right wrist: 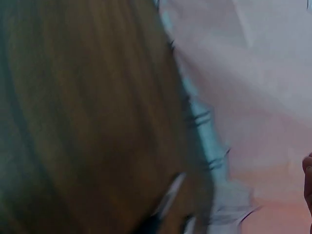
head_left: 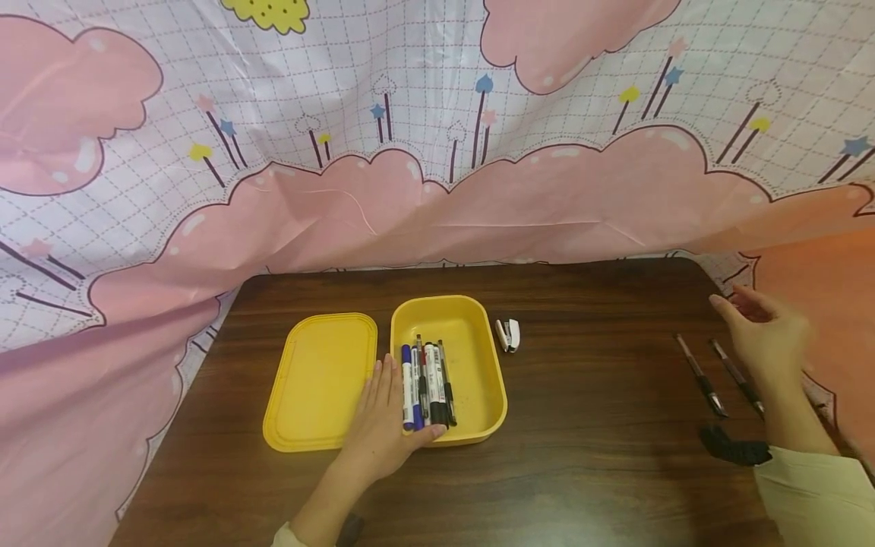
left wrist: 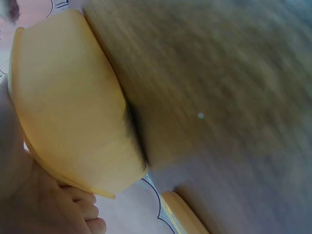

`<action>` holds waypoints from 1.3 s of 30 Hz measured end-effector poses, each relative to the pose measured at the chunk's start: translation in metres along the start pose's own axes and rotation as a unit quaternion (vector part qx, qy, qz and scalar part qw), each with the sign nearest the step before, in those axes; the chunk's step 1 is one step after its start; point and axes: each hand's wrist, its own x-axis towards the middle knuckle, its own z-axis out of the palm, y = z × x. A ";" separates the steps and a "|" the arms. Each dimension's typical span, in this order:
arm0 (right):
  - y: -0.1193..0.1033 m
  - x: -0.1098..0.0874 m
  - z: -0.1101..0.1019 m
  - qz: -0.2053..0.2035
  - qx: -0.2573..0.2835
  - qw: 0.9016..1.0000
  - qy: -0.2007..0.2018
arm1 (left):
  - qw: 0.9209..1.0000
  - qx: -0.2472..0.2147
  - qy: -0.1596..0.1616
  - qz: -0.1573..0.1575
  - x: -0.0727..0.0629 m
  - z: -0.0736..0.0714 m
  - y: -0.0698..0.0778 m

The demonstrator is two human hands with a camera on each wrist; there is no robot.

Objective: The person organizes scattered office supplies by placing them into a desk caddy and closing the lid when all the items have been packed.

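My left hand rests at the near left corner of a yellow plastic box, fingers extended along its left wall and thumb over the near rim. In the left wrist view the box's outer wall stands beside the hand. Several markers and pens lie lengthwise inside the box. My right hand is raised at the table's right side, thumb apart from the loosely bent fingers, holding nothing visible. Close to it lie two pens, a nearer-to-centre pen and a second pen partly hidden by the hand.
A yellow lid lies flat left of the box. Just right of the box sits a small white stapler. The dark wooden table meets a patterned pink and white cloth at its far and side edges.
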 end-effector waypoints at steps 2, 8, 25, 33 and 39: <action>0.016 -0.001 -0.002 0.021 -0.007 1.000 -0.010 | 1.000 0.001 0.000 0.001 0.000 0.000 0.000; 0.053 -0.007 -0.002 -0.006 -0.047 0.999 -0.017 | 1.000 0.007 0.000 0.004 0.000 0.001 -0.001; 0.106 -0.017 0.002 -0.027 -0.156 0.987 -0.017 | 1.000 0.011 0.004 0.004 0.000 -0.002 0.000; 0.120 -0.025 0.006 -0.068 -0.226 0.970 -0.057 | 1.000 0.011 0.002 0.002 0.000 -0.002 0.001; 0.121 -0.028 0.007 -0.072 -0.237 0.966 -0.073 | 1.000 0.009 0.005 0.002 -0.001 -0.001 0.001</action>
